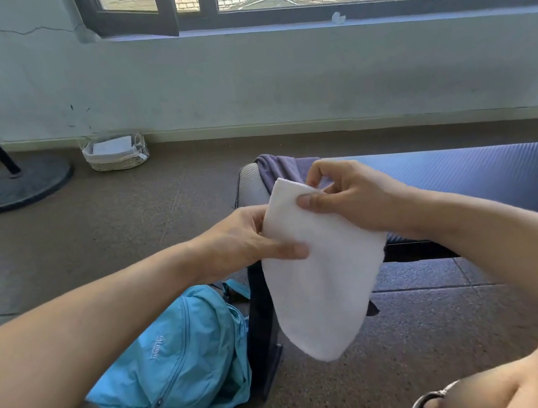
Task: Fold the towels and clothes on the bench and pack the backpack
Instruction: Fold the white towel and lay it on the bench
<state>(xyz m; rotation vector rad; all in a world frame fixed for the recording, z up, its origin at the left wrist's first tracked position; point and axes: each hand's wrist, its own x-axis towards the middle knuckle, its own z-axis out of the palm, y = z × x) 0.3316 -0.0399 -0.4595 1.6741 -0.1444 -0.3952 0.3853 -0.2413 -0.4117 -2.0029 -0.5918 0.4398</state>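
The white towel (318, 266) hangs folded between both hands, over the bench (498, 171) edge. The left hand (241, 238) pinches its left edge; the right hand (349, 192) pinches the top corner. Beyond the right hand lies a purple garment (278, 168); below the left hand sits the blue backpack (178, 358), seemingly zipped. With only edge pinches, the layers may slip and unfold.

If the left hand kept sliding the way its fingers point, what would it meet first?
The left hand points rightward across the white towel it grips. Continuing, it would likely meet the right hand, which pinches the same towel's upper edge, though depth is unclear.
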